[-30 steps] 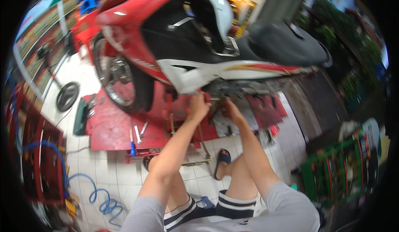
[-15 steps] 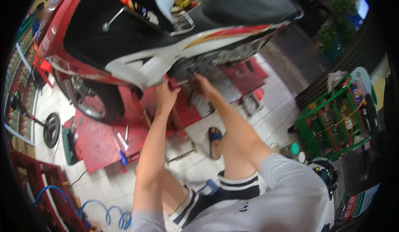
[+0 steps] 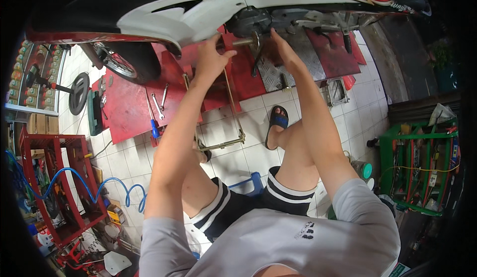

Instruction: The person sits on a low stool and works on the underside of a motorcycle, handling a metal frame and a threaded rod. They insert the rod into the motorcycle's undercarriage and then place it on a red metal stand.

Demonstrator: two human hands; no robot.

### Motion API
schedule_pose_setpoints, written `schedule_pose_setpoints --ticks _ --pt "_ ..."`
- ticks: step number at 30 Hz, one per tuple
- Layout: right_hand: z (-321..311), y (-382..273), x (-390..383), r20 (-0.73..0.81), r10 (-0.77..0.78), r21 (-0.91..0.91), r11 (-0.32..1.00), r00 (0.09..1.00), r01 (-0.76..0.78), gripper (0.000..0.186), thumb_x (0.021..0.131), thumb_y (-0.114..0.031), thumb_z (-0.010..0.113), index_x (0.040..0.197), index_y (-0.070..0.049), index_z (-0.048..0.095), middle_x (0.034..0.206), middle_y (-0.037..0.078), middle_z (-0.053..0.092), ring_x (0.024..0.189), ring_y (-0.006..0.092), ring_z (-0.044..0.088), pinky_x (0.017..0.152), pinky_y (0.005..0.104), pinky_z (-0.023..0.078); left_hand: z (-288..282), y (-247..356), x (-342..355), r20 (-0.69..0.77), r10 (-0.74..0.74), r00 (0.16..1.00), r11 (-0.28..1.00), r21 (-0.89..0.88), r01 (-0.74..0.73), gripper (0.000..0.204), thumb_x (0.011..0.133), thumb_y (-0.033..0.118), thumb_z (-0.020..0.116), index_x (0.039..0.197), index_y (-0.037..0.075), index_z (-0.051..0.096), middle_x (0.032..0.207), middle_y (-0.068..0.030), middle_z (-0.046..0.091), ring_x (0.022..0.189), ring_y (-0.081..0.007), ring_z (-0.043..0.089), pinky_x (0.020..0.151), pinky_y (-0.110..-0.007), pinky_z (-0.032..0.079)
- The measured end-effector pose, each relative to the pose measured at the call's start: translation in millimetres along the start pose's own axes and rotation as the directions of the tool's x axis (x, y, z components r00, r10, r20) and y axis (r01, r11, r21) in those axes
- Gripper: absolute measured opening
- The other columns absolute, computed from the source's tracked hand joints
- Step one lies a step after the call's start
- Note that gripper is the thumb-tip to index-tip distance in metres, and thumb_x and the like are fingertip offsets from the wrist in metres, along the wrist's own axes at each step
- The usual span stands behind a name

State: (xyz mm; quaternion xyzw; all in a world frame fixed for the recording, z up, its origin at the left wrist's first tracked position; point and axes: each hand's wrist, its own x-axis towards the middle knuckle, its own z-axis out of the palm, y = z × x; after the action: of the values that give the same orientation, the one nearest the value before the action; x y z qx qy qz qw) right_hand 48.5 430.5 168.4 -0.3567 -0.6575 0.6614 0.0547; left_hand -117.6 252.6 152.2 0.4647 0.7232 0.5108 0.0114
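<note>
A motorcycle with a white, red and gold side panel (image 3: 208, 14) stands across the top of the view, its dark engine (image 3: 251, 21) low in the middle. My left hand (image 3: 211, 61) reaches up to the panel's lower edge, thumb apart from the fingers; I cannot make out anything held. Right of it a tan metal rod (image 3: 243, 42) sticks out below the engine. My right hand (image 3: 282, 48) is raised edge-on beside the engine's underside, fingers stretched upward, with the tips partly hidden. A dark pedal lever (image 3: 257, 61) hangs between the hands.
Under the motorcycle lies a red lift platform (image 3: 129, 113) carrying wrenches (image 3: 158, 107) and a blue-handled screwdriver (image 3: 154, 128). A metal frame (image 3: 221, 144) juts toward my legs. A red rack (image 3: 59, 143) and blue coiled hose (image 3: 107, 181) stand left, a green shelf (image 3: 417, 135) right.
The view has tilted downward and steadied, so the motorcycle sits higher in the picture. Both hands remain at its underside, and the right hand appears straighter.
</note>
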Motion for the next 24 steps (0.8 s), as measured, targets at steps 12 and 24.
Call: schedule_pose_setpoints --ticks 12,24 --pt "-2.0 2.5 12.7 0.015 -0.096 0.032 0.995 0.995 0.096 0.077 0.097 -0.068 0.026 0.094 -0.004 0.069 0.067 0.002 0.059 0.056 0.0109 0.049 0.052 0.0258 0.036 3.7 2.7 -2.1 0.069 -0.037 0.997 0.998 0.055 0.034 0.053 0.072 0.008 0.081 0.119 -0.004 0.060 0.106 -0.0184 0.070 0.102 -0.0278 0.069 0.085 -0.035 0.056" --pt "-1.0 4.1 6.2 0.152 0.133 -0.112 0.987 0.979 -0.117 0.071 0.099 -0.064 0.026 0.113 -0.005 0.063 0.069 0.001 0.057 0.059 0.0104 0.046 0.054 0.0246 0.032 -3.8 21.8 -3.9 0.055 -0.028 0.998 0.991 0.131 0.020 0.054 0.070 0.012 0.083 0.118 -0.003 0.061 0.107 -0.0186 0.070 0.100 -0.0306 0.069 0.085 -0.038 0.056"
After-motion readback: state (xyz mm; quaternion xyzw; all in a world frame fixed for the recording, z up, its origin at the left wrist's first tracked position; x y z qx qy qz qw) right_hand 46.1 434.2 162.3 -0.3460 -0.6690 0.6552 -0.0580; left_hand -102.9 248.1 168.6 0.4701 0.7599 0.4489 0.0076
